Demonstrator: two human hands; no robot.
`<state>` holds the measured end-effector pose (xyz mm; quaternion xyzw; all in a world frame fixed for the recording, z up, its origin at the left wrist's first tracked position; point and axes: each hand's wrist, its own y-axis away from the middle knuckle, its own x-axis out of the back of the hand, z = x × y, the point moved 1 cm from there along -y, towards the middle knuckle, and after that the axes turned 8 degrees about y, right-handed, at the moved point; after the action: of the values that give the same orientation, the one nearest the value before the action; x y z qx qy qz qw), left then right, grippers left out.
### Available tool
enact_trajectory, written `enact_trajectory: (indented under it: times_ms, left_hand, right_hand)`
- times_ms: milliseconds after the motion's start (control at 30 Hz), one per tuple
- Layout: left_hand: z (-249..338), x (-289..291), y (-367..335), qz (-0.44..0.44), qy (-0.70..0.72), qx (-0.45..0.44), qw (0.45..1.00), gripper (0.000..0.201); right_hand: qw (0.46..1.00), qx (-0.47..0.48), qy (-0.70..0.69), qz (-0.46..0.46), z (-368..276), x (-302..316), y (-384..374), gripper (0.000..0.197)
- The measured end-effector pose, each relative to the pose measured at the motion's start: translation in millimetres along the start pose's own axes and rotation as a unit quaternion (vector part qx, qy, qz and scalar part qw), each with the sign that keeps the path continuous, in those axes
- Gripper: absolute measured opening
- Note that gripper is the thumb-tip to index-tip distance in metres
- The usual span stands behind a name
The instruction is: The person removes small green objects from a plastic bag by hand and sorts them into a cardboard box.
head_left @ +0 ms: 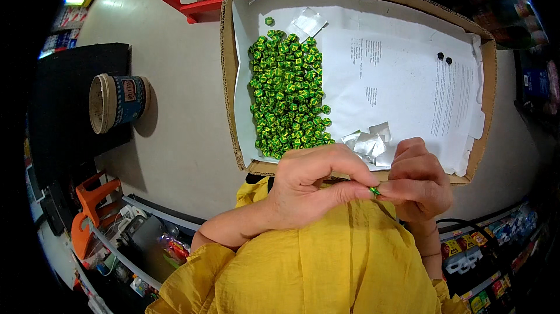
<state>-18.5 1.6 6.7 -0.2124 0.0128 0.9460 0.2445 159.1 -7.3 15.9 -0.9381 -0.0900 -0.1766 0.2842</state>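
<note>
Just past the near edge of a shallow cardboard box (490, 98), a small green foil-wrapped ball (374, 191) is pinched between my two hands. The thumb and forefinger of my left hand (318, 180) grip one side of it. My right hand (419, 180) is closed, its thumb and forefinger on the other side. White printed paper (402, 98) lines the box. A heap of green-and-yellow foil-wrapped balls (286, 92) fills its left part. Silver foil squares (370, 145) lie near my hands, and another foil square (309, 22) is at the far side. Two dark pellets (444, 58) rest at the right.
A red plastic stool (192, 7) stands beyond the box at far left. On the left are a bucket (119, 103) and an orange stool (93, 203). Shelves of packaged goods (484, 250) stand at lower right. Yellow cloth (315, 255) covers my lap.
</note>
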Motion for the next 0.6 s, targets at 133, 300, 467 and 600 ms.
enact_trajectory:
  times_ms: [133, 300, 467, 600]
  left_hand:
    - [1.9, 3.1, -6.3, -0.007, -0.116, -0.093, 0.989, 0.012]
    - [-3.4, -4.0, 1.3, 0.115, -0.026, 0.0, 0.993, 0.01]
    - [-11.4, -3.8, 3.7, 0.124, 0.246, 0.139, 0.951, 0.008]
    - [-10.6, -7.2, 3.0, 0.125, 0.31, 0.156, 0.929, 0.007]
  right_hand:
    - [0.999, -0.038, 0.015, 0.026, -2.0, -7.6, 4.0, 0.022]
    - [0.986, -0.064, 0.132, 0.077, -8.5, -24.0, 8.6, 0.029]
    - [0.933, -0.236, -0.265, 0.053, 10.6, -24.0, 19.7, 0.025]
    - [0.909, -0.229, -0.338, 0.082, 17.8, -27.9, 22.3, 0.018]
